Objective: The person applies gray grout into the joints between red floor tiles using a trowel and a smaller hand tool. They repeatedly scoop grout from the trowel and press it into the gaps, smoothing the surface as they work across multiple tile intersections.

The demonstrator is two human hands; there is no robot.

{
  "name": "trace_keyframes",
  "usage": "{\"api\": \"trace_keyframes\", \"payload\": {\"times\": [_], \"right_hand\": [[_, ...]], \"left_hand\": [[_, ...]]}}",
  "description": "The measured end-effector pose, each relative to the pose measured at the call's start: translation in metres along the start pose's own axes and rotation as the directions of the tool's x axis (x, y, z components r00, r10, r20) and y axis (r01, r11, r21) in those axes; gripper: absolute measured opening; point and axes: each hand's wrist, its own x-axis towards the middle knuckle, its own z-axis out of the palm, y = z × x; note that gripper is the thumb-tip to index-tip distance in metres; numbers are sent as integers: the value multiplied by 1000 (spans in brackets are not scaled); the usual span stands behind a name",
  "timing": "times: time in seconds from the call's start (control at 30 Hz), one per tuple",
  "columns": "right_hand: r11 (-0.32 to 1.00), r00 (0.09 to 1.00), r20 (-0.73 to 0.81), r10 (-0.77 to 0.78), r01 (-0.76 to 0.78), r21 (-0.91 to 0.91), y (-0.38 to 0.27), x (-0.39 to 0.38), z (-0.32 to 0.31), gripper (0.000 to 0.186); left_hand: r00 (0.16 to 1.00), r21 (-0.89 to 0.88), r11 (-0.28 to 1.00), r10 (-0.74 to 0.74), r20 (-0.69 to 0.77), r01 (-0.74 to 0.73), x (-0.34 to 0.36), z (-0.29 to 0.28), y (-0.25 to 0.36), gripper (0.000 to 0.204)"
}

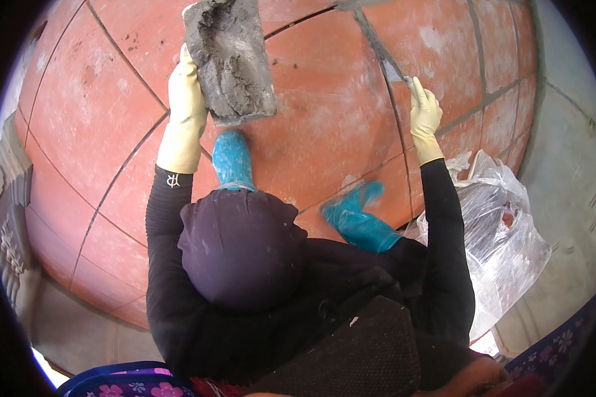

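Terracotta-red square floor tiles [324, 119] fill most of frame; joints at upper right are filled grey, those at left are dark and open. Grey concrete border [563, 198] runs down right edge.

Containers: clear crumpled plastic bag [503, 231] at right centre, lying on tiles just beside right forearm; dark contents inside, kind not discernible.

Flat rectangular board loaded with wet grey mortar [230, 59] sits top centre, tilted, upper end cut by frame edge.

Left hand [187, 92], cream rubber glove, arm stretched up from lower centre, fingers closed around board's left edge, gripping it.

Right hand [425, 112], same glove, arm extended to upper right, fingers clenched on small metal pointing tool [396, 71]; tool tip is on a grey-filled tile joint [377, 46].

Two blue rubber boots [232, 159] planted on tiles mid-frame between the arms. Person wears black sleeves, dark head covering.
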Motion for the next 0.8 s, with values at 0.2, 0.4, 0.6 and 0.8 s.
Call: {"api": "trace_keyframes", "payload": {"times": [0.2, 0.4, 0.6, 0.8], "right_hand": [[1000, 1000, -9, -2, 2, 15, 7, -6, -4, 58], [1000, 1000, -2, -18, 18, -15, 12, -9, -4, 59], [1000, 1000, -4, -7, 7, -5, 12, -19, -6, 59], [997, 994, -98, -39, 45, 63, -4, -20, -11, 56]], "left_hand": [[1000, 10, 1000, -24, -15, 24, 0, 1, 3, 62], [1000, 18, 1000, 26, 8, -26, -3, 4, 5, 62], [1000, 9, 1000, 22, -9, -22, -4, 4, 6, 62], [1000, 2, 1000, 14, -19, -14, -6, 8, 12, 61]]}}
